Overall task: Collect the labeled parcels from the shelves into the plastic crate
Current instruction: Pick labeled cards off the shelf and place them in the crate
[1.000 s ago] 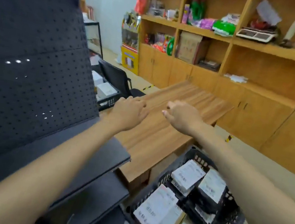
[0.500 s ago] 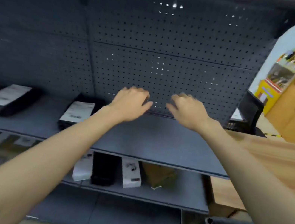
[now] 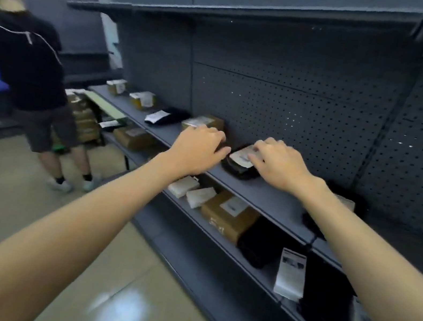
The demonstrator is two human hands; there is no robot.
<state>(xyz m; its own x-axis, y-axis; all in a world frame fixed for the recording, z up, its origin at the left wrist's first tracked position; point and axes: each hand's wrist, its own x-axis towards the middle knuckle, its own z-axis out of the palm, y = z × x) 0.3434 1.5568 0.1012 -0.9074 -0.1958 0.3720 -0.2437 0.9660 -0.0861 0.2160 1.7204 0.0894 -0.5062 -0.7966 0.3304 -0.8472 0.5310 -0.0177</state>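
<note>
Both hands had shifted along to a black soft-plastic parcel (image 3: 239, 164) with a white label, near the front edge of the grey metal shelf (image 3: 268, 198); left hand (image 3: 198, 149) hung loosely curled beside it; right hand (image 3: 279, 163) rested bent fingertips on the label, grip unclear; it looked light, floppy, slippery, best pinched at both ends.

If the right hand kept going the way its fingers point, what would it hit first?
Probably the flat black parcel with a white label on the grey metal shelf; fingertips of the right hand seem to reach its label, though depth is unclear.
</note>
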